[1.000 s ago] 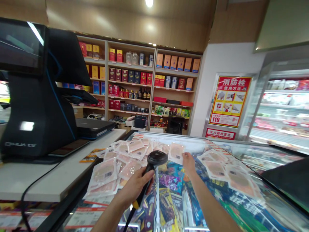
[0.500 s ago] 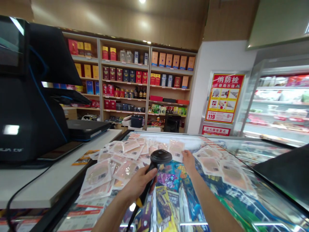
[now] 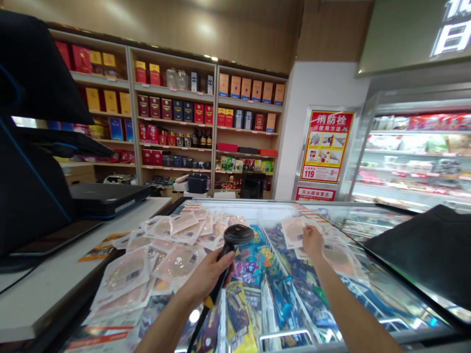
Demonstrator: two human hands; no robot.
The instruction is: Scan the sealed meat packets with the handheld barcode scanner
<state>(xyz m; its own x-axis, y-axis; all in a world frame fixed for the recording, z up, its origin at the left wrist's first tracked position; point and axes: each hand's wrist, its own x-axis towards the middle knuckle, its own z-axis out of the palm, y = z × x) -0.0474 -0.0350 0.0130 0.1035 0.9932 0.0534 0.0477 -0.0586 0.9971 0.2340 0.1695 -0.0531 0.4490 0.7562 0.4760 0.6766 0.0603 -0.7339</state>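
My left hand (image 3: 210,274) is wrapped round the handle of a black barcode scanner (image 3: 238,234), its head tilted up above the freezer's glass top. In my right hand (image 3: 312,241) is the edge of a clear flat packet (image 3: 293,231) with a pale round piece inside and a small barcode label. That hand is over the right-hand group of like packets (image 3: 340,257). To the left of the scanner lies a larger spread of the same packets (image 3: 180,262), overlapping one another on the glass.
Beneath the glass, the freezer (image 3: 279,211) holds colourful bagged goods (image 3: 239,314). A white counter (image 3: 73,264) with a black checkout machine (image 3: 29,162) borders it on the left. A black object (image 3: 423,250) stands at right. Shelves of boxes (image 3: 176,110) line the back wall.
My right hand has carried the packet rightward, from beside the scanner to the right-hand group. The scanner stays in my left hand. The view has turned a little to the right.
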